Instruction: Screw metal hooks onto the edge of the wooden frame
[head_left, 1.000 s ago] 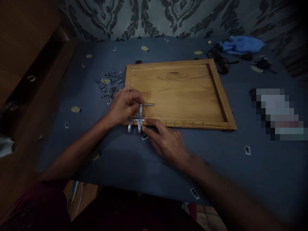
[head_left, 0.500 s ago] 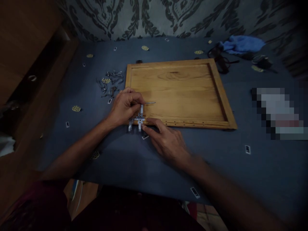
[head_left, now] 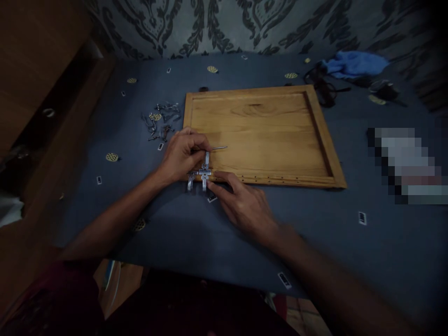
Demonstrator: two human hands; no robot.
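A wooden framed panel (head_left: 266, 135) lies on the table, with a row of small holes along its near rail. At that rail's left end sits a silver metal hook (head_left: 205, 173), and a second metal hook (head_left: 191, 181) is just left of it. My left hand (head_left: 184, 154) is closed around a thin metal shaft (head_left: 220, 148) with its tip pointing right; the handle end is hidden in the fingers. Those fingertips are at the upper end of the first hook. My right hand (head_left: 245, 203) pinches the same hook's lower part between thumb and index finger.
Loose metal hooks (head_left: 163, 119) lie in a pile left of the panel. Behind its right corner are dark eyeglasses (head_left: 329, 91) and a blue cloth (head_left: 355, 64). A pixelated object (head_left: 406, 163) lies at the right. A patterned wall (head_left: 231, 28) closes off the back.
Both hands keep nearly the same position on the hook and shaft. The whole view has shifted very slightly.
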